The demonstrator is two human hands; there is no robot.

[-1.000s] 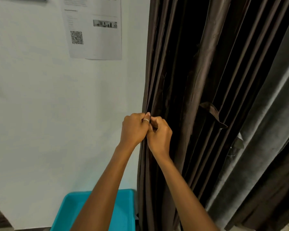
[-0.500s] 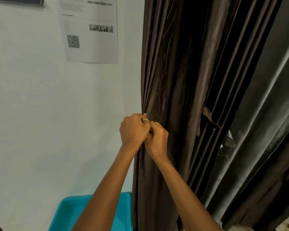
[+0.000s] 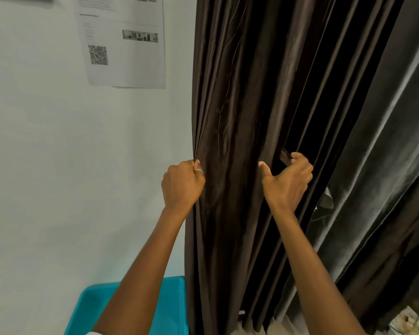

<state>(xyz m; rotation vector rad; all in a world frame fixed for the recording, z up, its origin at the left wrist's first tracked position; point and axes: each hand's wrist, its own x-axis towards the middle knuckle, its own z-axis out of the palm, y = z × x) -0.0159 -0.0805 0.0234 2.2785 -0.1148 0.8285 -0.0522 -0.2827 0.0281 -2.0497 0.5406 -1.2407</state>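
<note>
Both my hands hold the dark brown curtain (image 3: pixel 240 105), which hangs from twelve down to six o'clock. My left hand (image 3: pixel 183 183) clenches its wall-side edge at nine o'clock. My right hand (image 3: pixel 287 181), well apart at three o'clock, curls its fingers round a fabric tab (image 3: pixel 285 156), thumb out. A teal bin (image 3: pixel 172 308) sits at seven o'clock.

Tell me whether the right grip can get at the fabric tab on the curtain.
Probably yes: the right grip is right at the tab, its fingers seemingly curled round the tab's end, with no fold of the curtain between. The left grip holds the curtain's edge, off to the side.
</note>
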